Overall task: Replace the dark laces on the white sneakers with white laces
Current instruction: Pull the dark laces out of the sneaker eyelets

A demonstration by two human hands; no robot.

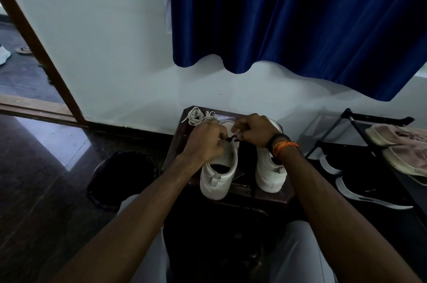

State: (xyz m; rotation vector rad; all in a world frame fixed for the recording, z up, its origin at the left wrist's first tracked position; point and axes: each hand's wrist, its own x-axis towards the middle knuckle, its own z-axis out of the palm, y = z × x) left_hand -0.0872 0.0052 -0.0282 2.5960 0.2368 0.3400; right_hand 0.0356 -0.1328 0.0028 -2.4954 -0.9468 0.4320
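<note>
Two white sneakers stand on a small dark stool (242,192), heels toward me. Over the left sneaker (219,174) my left hand (205,141) pinches a dark lace (231,139). My right hand (254,130) pinches the same dark lace from the other side, just above the shoe's tongue. The right sneaker (270,171) sits under my right wrist, its front hidden by the hand. A bundle of white laces (198,116) lies at the stool's far left corner.
A dark round basket (120,176) stands on the floor left of the stool. At the right, a black shoe rack (360,139) holds pink sneakers (402,148) and black sneakers (369,190). Behind are a white wall and a blue curtain (300,17).
</note>
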